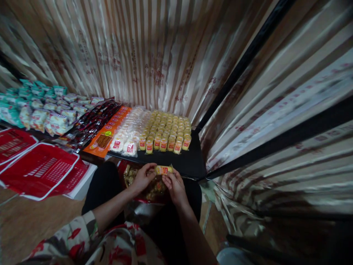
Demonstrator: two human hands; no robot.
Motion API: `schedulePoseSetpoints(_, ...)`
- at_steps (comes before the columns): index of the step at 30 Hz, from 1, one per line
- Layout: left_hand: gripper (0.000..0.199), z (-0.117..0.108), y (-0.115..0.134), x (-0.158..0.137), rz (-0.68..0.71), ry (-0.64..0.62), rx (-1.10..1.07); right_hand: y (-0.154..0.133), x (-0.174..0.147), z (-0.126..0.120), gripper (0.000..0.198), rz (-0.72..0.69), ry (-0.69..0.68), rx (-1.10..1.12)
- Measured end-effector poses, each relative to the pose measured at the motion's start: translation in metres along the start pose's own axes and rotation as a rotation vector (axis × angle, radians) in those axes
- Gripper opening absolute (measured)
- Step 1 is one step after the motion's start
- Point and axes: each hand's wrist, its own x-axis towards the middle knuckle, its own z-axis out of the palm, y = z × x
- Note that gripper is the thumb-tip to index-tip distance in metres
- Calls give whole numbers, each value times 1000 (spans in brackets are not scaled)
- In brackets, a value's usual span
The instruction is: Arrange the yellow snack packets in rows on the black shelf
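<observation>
A small wrapped yellow snack cake (163, 170) with a red and white label is held level between my two hands. My left hand (143, 178) pinches its left end with thumb and fingers. At the other end, my right hand (175, 186) grips the wrapper. Below them, between my knees, a red bag or box (143, 201) holds a pile of similar yellow packs, partly hidden by my hands. Just beyond, rows of upright yellow snack cakes (165, 138) stand on the black table (190, 162).
Left of the yellow rows lie white wrapped packs (124, 138), an orange snack packet (106, 132), dark packets (92, 123), white bags (56, 123) and teal bags (13, 110). Red carrier bags (44, 169) are at the left. A striped curtain (138, 48) and black poles (242, 66) bound the table.
</observation>
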Motion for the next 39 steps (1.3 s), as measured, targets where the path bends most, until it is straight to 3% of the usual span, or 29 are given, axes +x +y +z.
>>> schedulePoseSetpoints(4, 45, 19, -1, 4, 35, 0, -92, -3, -4, -2, 40, 28, -26, 65)
schedulePoseSetpoints(8, 41, 33, 8, 17, 95, 39, 36, -4, -1, -10, 40, -37, -47, -96)
schedulePoseSetpoints(11, 42, 39, 18, 29, 167, -7, 136, -9, 7, -21, 44, -188, -22, -356)
schedulePoseSetpoints(15, 46, 48, 31, 45, 280, -76, 281, -28, 16, -32, 53, -519, 131, -854)
schedulePoseSetpoints(19, 54, 62, 43, 59, 374, -164, 395, -49, 23, -36, 45, -739, 106, -1140)
schedulePoseSetpoints(25, 52, 87, 54, 81, 400, -165, 443, -60, 49, -49, 41, -686, 122, -1080)
schedulePoseSetpoints(33, 52, 113, 44, 90, 431, -59, 385, -67, 95, -61, 42, -577, 193, -750)
schedulePoseSetpoints(39, 49, 117, 42, 88, 338, -108, 497, -75, 120, -64, 36, -614, 268, -779)
